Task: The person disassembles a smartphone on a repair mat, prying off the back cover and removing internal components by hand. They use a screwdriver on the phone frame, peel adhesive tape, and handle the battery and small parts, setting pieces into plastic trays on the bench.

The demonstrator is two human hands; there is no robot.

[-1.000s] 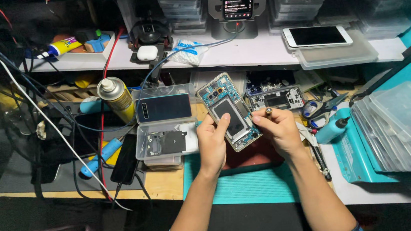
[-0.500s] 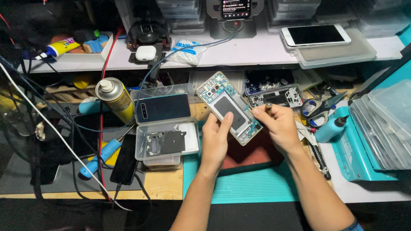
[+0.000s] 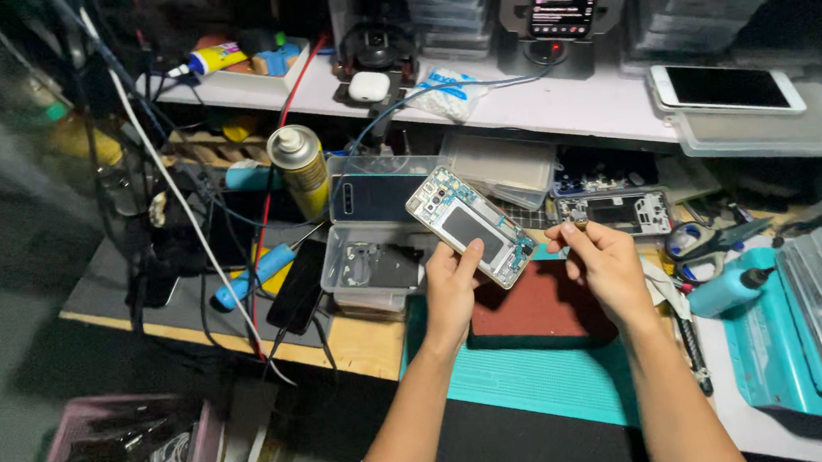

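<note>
My left hand holds the opened phone tilted above the desk, fingers pinching its near edge, circuit side up. My right hand sits just right of the phone's lower corner, fingertips pressed together as if on a tiny part; I cannot tell what. Judged step: inspection or part removal. Next move calls for a steady, fine pinch. Anything under the phone on the red mat stays hidden.
</note>
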